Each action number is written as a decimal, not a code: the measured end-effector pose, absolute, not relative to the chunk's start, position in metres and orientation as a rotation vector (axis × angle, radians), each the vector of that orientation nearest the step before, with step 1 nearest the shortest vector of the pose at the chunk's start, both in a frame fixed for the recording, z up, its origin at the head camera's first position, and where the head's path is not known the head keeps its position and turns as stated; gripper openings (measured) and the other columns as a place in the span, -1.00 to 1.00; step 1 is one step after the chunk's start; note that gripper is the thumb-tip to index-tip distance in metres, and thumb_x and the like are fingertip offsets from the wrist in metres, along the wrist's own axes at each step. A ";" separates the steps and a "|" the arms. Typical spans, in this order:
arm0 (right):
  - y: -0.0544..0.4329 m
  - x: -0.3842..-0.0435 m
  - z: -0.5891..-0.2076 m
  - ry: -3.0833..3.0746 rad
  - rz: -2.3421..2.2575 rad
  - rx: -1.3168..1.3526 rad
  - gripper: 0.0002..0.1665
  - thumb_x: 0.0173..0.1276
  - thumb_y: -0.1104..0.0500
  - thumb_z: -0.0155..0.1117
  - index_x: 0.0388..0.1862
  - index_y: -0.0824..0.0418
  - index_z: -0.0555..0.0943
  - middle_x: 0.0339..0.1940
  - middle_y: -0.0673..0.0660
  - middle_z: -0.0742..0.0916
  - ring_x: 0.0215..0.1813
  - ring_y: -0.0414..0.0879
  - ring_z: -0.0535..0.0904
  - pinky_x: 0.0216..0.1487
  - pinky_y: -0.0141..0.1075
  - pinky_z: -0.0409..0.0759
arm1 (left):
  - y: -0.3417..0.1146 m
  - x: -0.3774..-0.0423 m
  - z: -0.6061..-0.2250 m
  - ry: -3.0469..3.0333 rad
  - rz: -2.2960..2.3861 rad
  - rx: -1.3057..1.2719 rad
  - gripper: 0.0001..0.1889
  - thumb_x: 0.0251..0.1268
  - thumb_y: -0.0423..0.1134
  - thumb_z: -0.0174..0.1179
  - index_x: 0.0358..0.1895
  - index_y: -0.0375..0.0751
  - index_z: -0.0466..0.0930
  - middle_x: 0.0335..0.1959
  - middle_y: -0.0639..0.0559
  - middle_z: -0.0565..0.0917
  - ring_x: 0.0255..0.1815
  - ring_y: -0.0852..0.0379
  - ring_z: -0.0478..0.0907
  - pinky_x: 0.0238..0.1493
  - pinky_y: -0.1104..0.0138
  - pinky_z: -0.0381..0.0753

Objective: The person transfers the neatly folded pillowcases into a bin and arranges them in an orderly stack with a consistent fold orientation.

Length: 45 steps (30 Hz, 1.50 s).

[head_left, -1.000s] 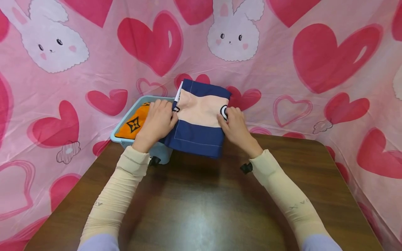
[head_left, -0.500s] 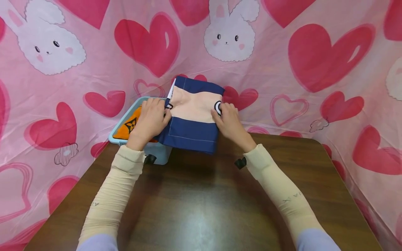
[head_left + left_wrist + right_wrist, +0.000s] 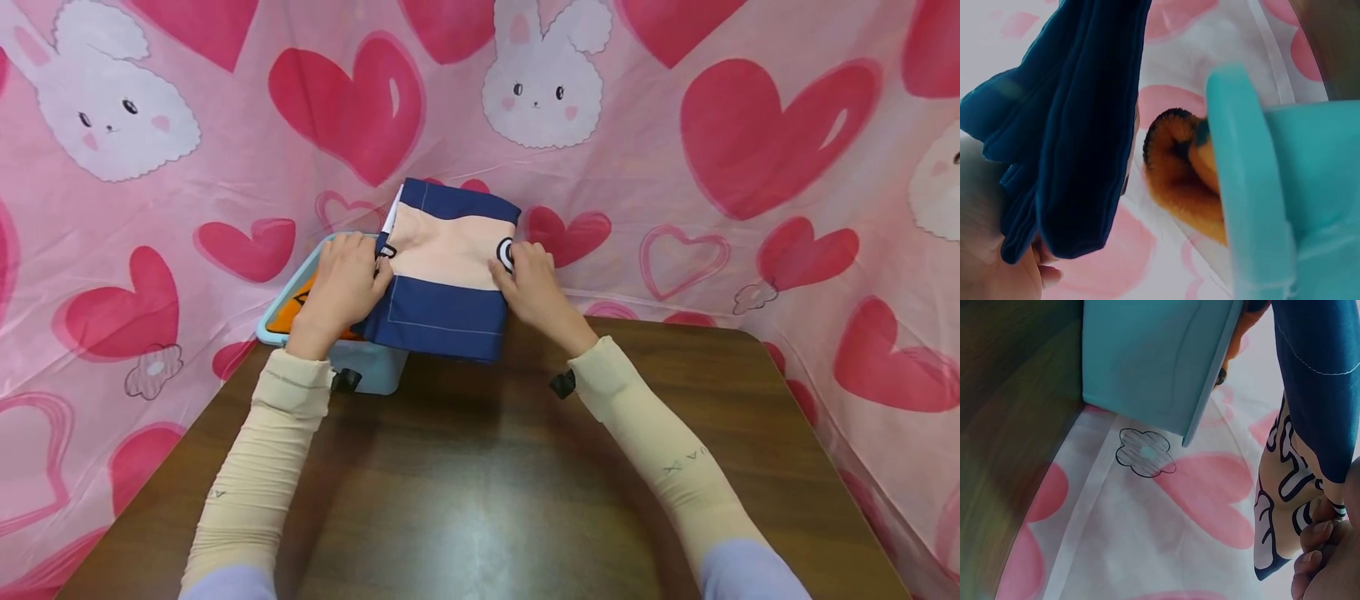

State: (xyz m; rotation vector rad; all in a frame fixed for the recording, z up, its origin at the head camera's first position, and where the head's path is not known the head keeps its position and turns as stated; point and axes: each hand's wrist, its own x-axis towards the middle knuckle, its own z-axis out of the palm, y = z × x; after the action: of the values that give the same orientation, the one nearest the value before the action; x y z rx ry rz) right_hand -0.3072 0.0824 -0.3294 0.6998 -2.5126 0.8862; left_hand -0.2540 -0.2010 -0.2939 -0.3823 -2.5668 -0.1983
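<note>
A folded cloth garment [image 3: 450, 250], navy with a pale peach band, is held up between both hands over the right part of a light blue bin [image 3: 375, 371]. My left hand [image 3: 341, 279] grips its left edge, beside a black-outlined print. At the right edge my right hand [image 3: 534, 283] pinches it near a round black-and-white print. Navy folds [image 3: 1085, 137] hang from the hand in the left wrist view. The right wrist view shows curled fingers [image 3: 1319, 540] on the cloth's edge and black-outlined lettering on its underside. Inside the bin lies an orange fuzzy cloth [image 3: 288, 312], partly hidden by my left hand.
The bin stands at the back left of a dark brown wooden table [image 3: 480, 467]. Behind it hangs a pink curtain [image 3: 450, 108] printed with hearts and rabbits. In the left wrist view, the bin's rim [image 3: 1250, 187] is close to the hanging cloth.
Both hands have carried the folded garment a little to the left and slightly up, further over the bin. More of the orange cloth is now covered. The grip looks the same.
</note>
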 end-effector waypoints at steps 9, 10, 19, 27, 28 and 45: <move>0.076 -0.310 -0.325 -2.543 0.888 0.716 -0.60 0.56 -0.06 0.10 -0.25 0.28 0.44 -0.32 0.24 0.52 -0.09 0.10 0.43 -0.06 -0.07 0.31 | -0.208 -0.255 -0.290 -2.528 -0.212 -0.368 -0.73 0.44 -0.28 -0.07 -0.33 -0.48 0.44 -0.30 -0.37 0.52 -0.17 -0.32 0.43 -0.08 -0.13 0.36; 0.074 -0.310 -0.325 -2.545 0.888 0.718 -0.60 0.56 -0.07 0.10 -0.24 0.27 0.44 -0.32 0.23 0.52 -0.09 0.10 0.43 -0.05 -0.07 0.31 | -0.209 -0.255 -0.289 -2.525 -0.213 -0.363 -0.72 0.44 -0.28 -0.07 -0.32 -0.49 0.44 -0.28 -0.38 0.53 -0.16 -0.33 0.43 -0.07 -0.14 0.36; 0.062 -0.311 -0.318 -2.546 0.845 0.747 -0.59 0.57 -0.06 0.09 -0.27 0.28 0.46 -0.35 0.22 0.53 -0.11 0.10 0.44 -0.03 -0.08 0.30 | -0.220 -0.256 -0.289 -2.525 -0.248 -0.328 -0.70 0.49 -0.26 -0.04 -0.27 -0.53 0.44 -0.22 -0.44 0.54 -0.13 -0.38 0.42 -0.04 -0.17 0.35; 0.052 -0.316 -0.317 -2.572 0.797 0.751 -0.59 0.57 -0.08 0.09 -0.26 0.26 0.47 -0.34 0.21 0.55 -0.10 0.09 0.46 -0.05 -0.10 0.33 | -0.226 -0.256 -0.290 -2.469 -0.236 -0.317 -0.70 0.48 -0.27 -0.05 -0.30 -0.54 0.43 -0.27 -0.44 0.52 -0.20 -0.38 0.40 -0.10 -0.16 0.35; 0.051 -0.317 -0.317 -2.580 0.789 0.751 -0.59 0.57 -0.08 0.08 -0.25 0.26 0.47 -0.34 0.21 0.55 -0.11 0.09 0.46 -0.06 -0.10 0.34 | -0.227 -0.257 -0.291 -2.468 -0.233 -0.313 -0.69 0.48 -0.27 -0.05 -0.30 -0.53 0.43 -0.27 -0.44 0.52 -0.20 -0.38 0.40 -0.10 -0.15 0.34; 0.031 -0.322 -0.317 -2.600 0.724 0.792 -0.63 0.59 -0.06 0.03 -0.22 0.24 0.47 -0.30 0.17 0.56 -0.15 0.04 0.44 -0.11 -0.14 0.33 | -0.243 -0.261 -0.294 -2.476 -0.232 -0.250 -0.67 0.49 -0.26 -0.09 -0.26 -0.56 0.45 -0.27 -0.45 0.49 -0.13 -0.39 0.38 -0.08 -0.16 0.31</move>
State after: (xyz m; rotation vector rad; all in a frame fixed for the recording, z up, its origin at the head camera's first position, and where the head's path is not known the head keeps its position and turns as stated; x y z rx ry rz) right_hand -0.3222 0.0315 -0.3169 0.7919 -2.6001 0.7243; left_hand -0.2614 -0.2433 -0.2941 -0.2502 -2.4757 -0.2323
